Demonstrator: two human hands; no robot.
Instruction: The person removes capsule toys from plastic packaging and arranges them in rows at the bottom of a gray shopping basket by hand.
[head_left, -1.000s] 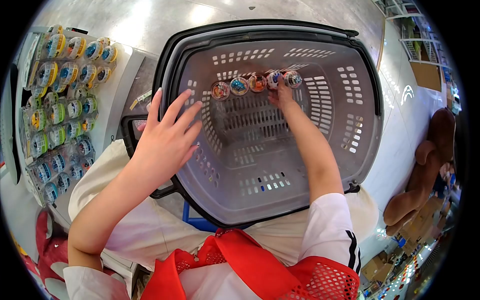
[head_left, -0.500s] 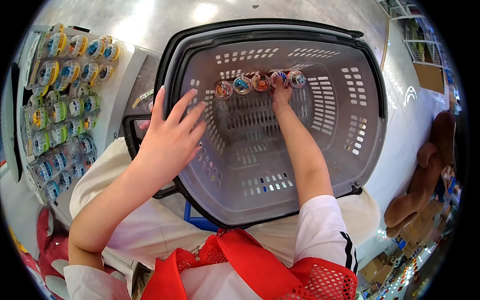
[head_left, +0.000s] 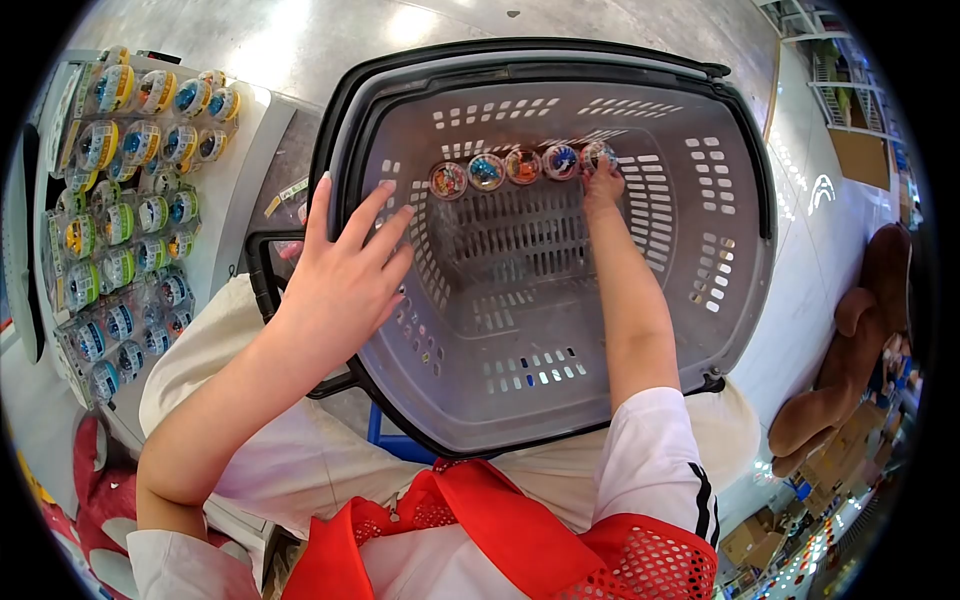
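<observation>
A large grey shopping basket (head_left: 450, 405) with slotted walls and a black rim stands between my knees. Along its far wall, several round clear capsule toys (head_left: 486, 172) with colourful contents sit in a row on the bottom. My right hand (head_left: 603, 185) reaches down inside, its fingers closed around the capsule toy (head_left: 598, 154) at the right end of the row and partly covering it. Over the basket's left rim, my left hand (head_left: 345, 260) is open with fingers spread and nothing in it.
On the left, a display shelf carries several rows of packaged capsules (head_left: 120, 225). The basket's black handle (head_left: 262, 275) juts out left. Brown plush (head_left: 835, 370) lies on the right, near cardboard boxes (head_left: 755, 540). A red plush item (head_left: 105, 500) is at lower left.
My right hand has moved right, from the second capsule toy from the right end to the one at the end. My left hand has stayed almost still.
</observation>
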